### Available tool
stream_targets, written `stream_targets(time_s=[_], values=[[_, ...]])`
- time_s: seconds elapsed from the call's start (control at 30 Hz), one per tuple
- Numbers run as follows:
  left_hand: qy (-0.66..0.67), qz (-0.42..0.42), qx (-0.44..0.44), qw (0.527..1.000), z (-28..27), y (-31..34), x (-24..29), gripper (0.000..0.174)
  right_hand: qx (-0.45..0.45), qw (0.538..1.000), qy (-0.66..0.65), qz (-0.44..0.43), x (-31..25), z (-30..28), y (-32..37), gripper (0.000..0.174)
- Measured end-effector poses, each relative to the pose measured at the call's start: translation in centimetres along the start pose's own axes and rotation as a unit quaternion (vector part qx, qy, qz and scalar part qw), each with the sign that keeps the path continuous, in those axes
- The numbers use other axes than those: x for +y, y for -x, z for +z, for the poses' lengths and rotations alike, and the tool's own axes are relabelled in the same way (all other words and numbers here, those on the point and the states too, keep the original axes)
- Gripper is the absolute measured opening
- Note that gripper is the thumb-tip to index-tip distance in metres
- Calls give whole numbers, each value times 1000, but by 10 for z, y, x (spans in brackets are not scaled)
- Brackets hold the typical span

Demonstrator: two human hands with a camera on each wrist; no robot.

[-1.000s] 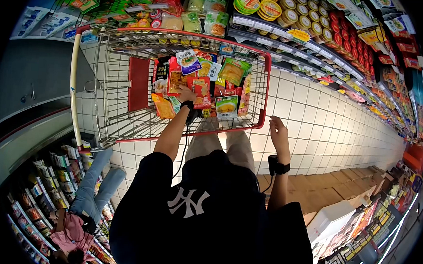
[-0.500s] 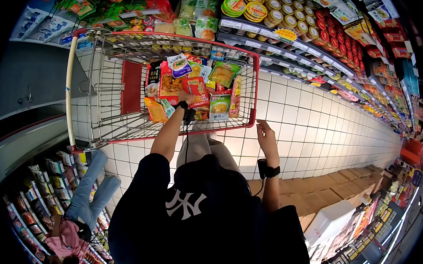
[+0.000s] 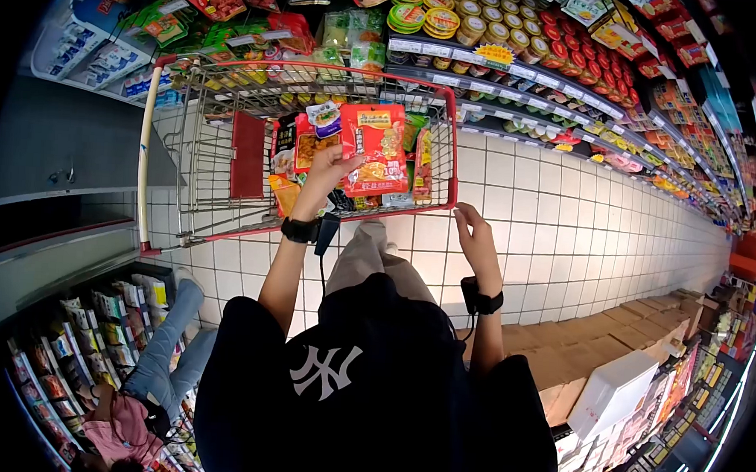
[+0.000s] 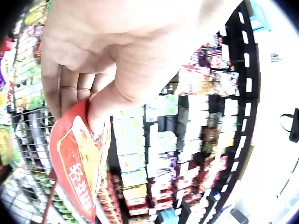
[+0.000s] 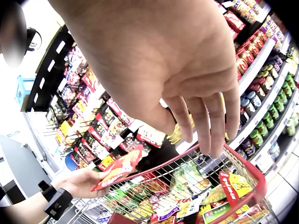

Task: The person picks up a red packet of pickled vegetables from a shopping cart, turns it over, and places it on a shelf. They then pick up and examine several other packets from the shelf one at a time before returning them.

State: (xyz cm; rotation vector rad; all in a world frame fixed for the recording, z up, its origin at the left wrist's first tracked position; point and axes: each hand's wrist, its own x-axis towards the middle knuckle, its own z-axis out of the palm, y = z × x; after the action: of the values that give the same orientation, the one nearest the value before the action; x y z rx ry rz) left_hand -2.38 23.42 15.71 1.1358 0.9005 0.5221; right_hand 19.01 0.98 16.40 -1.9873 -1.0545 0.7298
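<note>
My left hand (image 3: 327, 172) pinches a red food packet (image 3: 373, 150) by its edge, thumb on the printed front, and holds it up over the shopping cart (image 3: 452, 159). In the left wrist view the packet (image 4: 74, 158) bends slightly between thumb and fingers. Beneath it the cart carries several packaged foods, among them a white and purple pouch (image 3: 323, 118) and an orange packet (image 3: 286, 195). My right hand (image 3: 478, 237) hangs empty beside the cart's red-rimmed end. Its fingers (image 5: 201, 121) droop loosely in the right wrist view.
Shelves with jars (image 3: 484, 15) and bagged goods line the far side of the aisle. Cardboard boxes (image 3: 595, 333) and a white box (image 3: 613, 394) stand at the right. A person in jeans (image 3: 163, 344) is near shelves at the lower left. A grey cabinet (image 3: 67, 134) stands left.
My left hand has lifted the red packet out of the pile in the cart and raised it toward me. The right hand stays beside the cart, empty.
</note>
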Motion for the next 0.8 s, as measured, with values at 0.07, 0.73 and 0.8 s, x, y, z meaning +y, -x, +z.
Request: stream_targets(time_s=[0.07, 0.73, 0.8], values=[[-6, 33, -19, 999, 12, 38, 37, 19, 4, 1000, -4, -10, -30, -5, 11, 28], [24, 227, -102, 968, 65, 276, 139, 29, 21, 926, -353, -132, -197, -45, 161, 32], [9, 222, -103, 969, 68, 288, 142, 29, 26, 919, -366, -143, -201, -45, 169, 32]])
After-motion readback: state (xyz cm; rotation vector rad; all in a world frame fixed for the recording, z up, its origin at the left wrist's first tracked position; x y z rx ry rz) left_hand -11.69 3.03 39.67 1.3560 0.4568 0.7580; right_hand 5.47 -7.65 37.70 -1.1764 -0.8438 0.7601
